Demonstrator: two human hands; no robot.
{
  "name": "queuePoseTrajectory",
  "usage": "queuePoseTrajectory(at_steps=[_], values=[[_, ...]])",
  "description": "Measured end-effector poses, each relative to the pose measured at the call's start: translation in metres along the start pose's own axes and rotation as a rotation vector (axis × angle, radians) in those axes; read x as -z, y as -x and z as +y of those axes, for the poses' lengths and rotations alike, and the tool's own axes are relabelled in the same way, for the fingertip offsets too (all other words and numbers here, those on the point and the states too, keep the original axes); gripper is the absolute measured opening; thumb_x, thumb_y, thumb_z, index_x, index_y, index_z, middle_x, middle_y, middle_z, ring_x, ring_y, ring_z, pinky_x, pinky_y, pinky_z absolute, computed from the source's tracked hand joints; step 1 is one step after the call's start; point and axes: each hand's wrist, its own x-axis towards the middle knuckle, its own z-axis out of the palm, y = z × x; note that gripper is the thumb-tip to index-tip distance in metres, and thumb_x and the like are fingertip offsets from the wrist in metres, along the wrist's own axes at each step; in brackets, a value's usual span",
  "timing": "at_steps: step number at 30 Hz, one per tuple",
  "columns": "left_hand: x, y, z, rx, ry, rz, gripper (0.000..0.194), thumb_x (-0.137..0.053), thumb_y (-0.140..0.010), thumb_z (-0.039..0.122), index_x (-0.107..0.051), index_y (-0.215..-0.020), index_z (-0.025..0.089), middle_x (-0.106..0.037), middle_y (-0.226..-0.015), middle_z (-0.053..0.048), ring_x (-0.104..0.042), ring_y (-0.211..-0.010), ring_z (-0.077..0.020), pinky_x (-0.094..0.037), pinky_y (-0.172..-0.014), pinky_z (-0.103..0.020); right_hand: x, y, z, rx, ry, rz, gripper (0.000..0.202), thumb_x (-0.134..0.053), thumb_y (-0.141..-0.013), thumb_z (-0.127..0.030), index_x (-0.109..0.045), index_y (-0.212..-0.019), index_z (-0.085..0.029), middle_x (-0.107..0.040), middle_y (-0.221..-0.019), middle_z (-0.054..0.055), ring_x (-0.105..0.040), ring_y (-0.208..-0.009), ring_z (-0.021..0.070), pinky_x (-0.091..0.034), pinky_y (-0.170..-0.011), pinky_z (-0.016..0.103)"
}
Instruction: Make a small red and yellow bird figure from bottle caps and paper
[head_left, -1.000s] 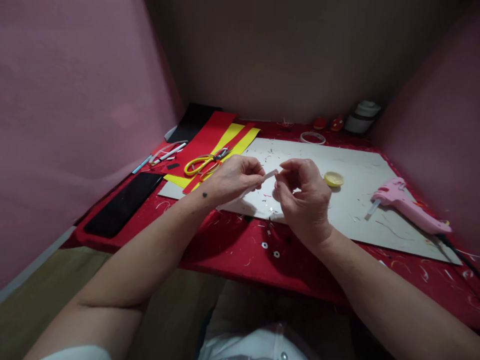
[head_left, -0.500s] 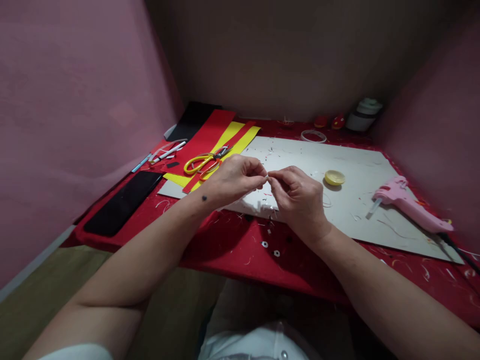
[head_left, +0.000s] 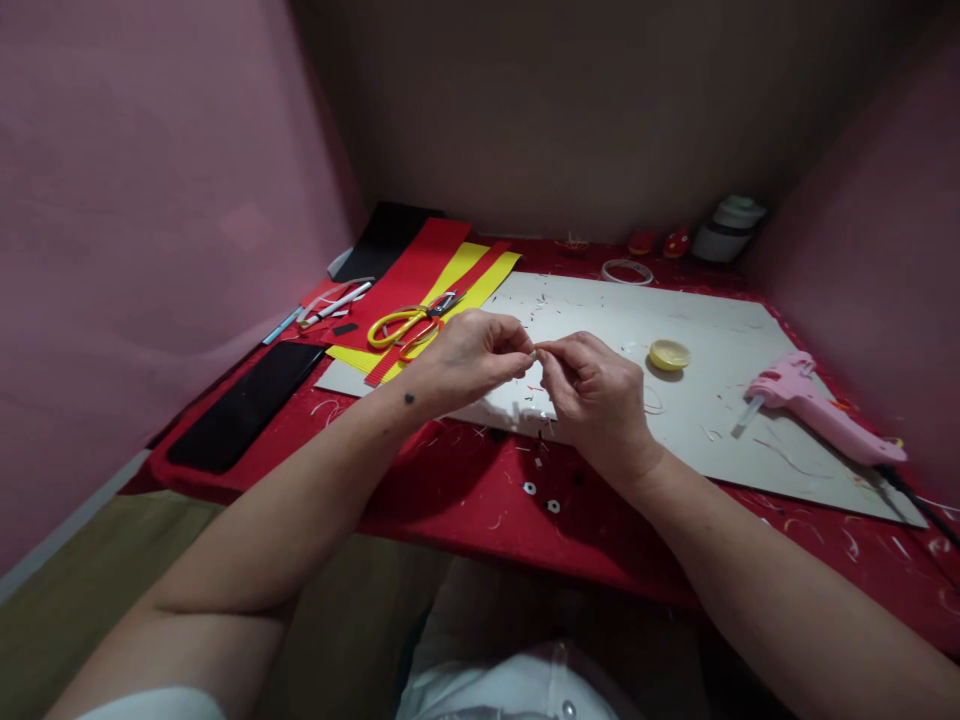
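Note:
Over the near edge of the white board [head_left: 720, 400], my left hand [head_left: 484, 350] and my right hand [head_left: 592, 390] meet fingertip to fingertip. Both are closed in a pinch. Whatever sits between the fingertips is too small and hidden to name. On the red cloth below lie two small white pieces with dark centres, one a white paper piece [head_left: 529, 489] and the other a similar piece [head_left: 553, 507]. Just left of my left hand rest yellow-handled scissors [head_left: 397, 326], on strips of yellow corrugated paper [head_left: 491, 278] and red paper [head_left: 420, 270].
A pink glue gun [head_left: 817, 405] lies on the board's right side, near a small yellow bowl [head_left: 670, 355]. At left is a black phone [head_left: 247, 405]. A bottle [head_left: 727, 230], two red figures and a tape ring [head_left: 627, 272] stand at the back. Scraps litter the cloth.
My right fingers have shifted very slightly against the left fingertips. Everything on the table stays where it was.

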Motion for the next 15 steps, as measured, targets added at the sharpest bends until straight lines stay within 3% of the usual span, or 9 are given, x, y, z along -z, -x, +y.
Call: queuePoseTrajectory(at_steps=[9, 15], values=[[0.005, -0.002, -0.002, -0.014, 0.101, -0.058, 0.006, -0.061, -0.074, 0.015, -0.065, -0.07, 0.014, -0.059, -0.059, 0.002, -0.051, -0.056, -0.0083, -0.038, -0.053, -0.021, 0.001, -0.001, 0.001, -0.253, -0.146, -0.022, 0.015, -0.051, -0.089, -0.021, -0.061, -0.078, -0.019, -0.062, -0.07, 0.003, -0.06, -0.062, 0.0145, -0.047, -0.059, 0.029], [0.011, -0.008, -0.011, 0.023, 0.243, -0.055, 0.004, -0.062, -0.072, 0.016, -0.065, -0.07, 0.014, -0.061, -0.059, 0.001, -0.054, -0.057, -0.0094, -0.042, -0.056, -0.023, 0.011, -0.011, -0.004, -0.484, -0.361, 0.11, 0.011, -0.057, -0.088, -0.029, -0.06, -0.082, -0.021, -0.06, -0.067, 0.001, -0.058, -0.055, 0.0134, -0.047, -0.05, 0.027]])
